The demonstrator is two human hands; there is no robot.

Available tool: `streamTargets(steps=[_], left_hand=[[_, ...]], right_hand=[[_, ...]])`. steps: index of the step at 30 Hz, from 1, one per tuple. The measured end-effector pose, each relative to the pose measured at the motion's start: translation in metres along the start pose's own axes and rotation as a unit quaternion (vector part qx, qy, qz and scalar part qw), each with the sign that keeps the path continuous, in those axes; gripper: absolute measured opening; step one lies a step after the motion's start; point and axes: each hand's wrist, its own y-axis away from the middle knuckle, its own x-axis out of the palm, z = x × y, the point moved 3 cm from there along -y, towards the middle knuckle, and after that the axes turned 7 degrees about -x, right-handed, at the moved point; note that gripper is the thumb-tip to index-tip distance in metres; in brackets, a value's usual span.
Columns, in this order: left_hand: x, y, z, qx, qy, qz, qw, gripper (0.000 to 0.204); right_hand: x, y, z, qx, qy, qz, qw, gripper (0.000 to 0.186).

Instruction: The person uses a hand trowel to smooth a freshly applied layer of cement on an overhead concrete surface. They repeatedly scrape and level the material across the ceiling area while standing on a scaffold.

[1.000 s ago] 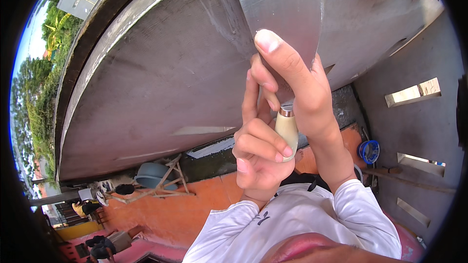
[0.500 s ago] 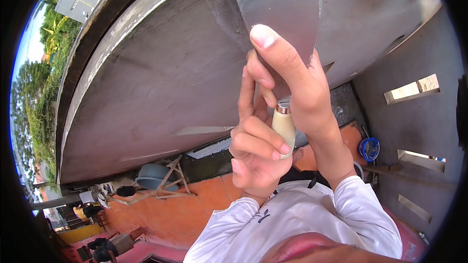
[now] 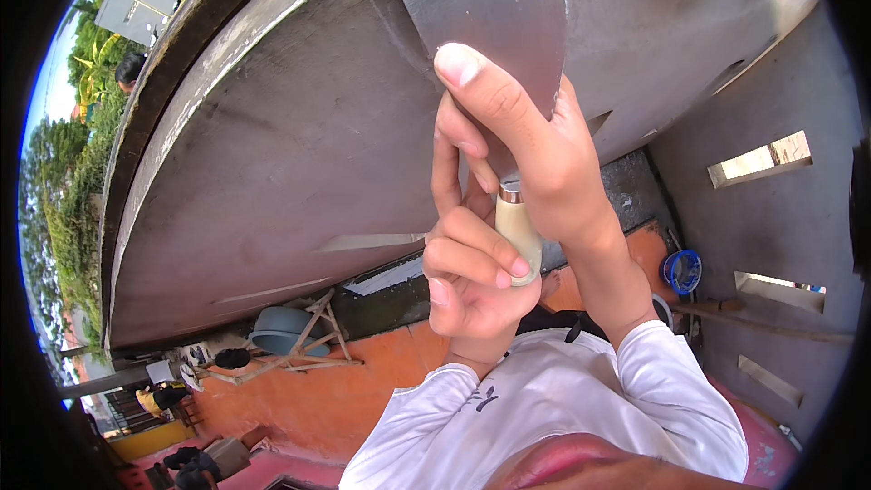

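Observation:
A putty knife (image 3: pixel 494 9) with a wide steel blade, a metal collar and a cream handle is raised upright before the grey wall. My left hand (image 3: pixel 476 281) holds the lower handle, its fingers curled around it. Higher up, my right hand (image 3: pixel 544 145) grips the lower blade, with the thumb lying across its face and fingers behind. The blade's top edge reaches the upper rim of the picture. Parts of the right fingers are hidden behind the blade and thumb.
A grey plastered wall (image 3: pixel 272 154) curves ahead; a slotted wall (image 3: pixel 762 236) stands at right. On the orange floor (image 3: pixel 399 363) are a wooden sawhorse (image 3: pixel 318 331) and a grey basin (image 3: pixel 277 327). A blue-rimmed bucket (image 3: pixel 682 272) sits at right. Another person (image 3: pixel 218 463) is at lower left.
Both hands and the putty knife have shifted slightly left in the picture, grip unchanged. A person's head now shows beyond the wall at upper left.

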Motion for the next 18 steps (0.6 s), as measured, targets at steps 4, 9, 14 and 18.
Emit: streamTargets(steps=[4, 9, 14, 18], left_hand=[[-0.008, 0.003, 0.011, 0.027, -0.038, -0.012, 0.999, 0.039], [-0.076, 0.089, 0.058, -0.013, -0.376, 0.029, 0.926, 0.040], [-0.136, 0.229, 0.084, -0.632, -0.407, 0.154, 0.641, 0.030], [-0.146, 0.284, 0.061, -0.616, -0.432, 0.374, 0.542, 0.034]], right_hand=[[-0.006, 0.000, -0.006, 0.011, 0.006, 0.005, 1.000, 0.040], [-0.086, 0.056, -0.089, 0.139, 0.149, -0.039, 0.978, 0.042], [-0.249, 0.250, -0.182, 0.350, 0.653, -0.074, 0.668, 0.052], [-0.332, 0.430, -0.155, 0.508, 0.570, -0.149, 0.628, 0.052]])
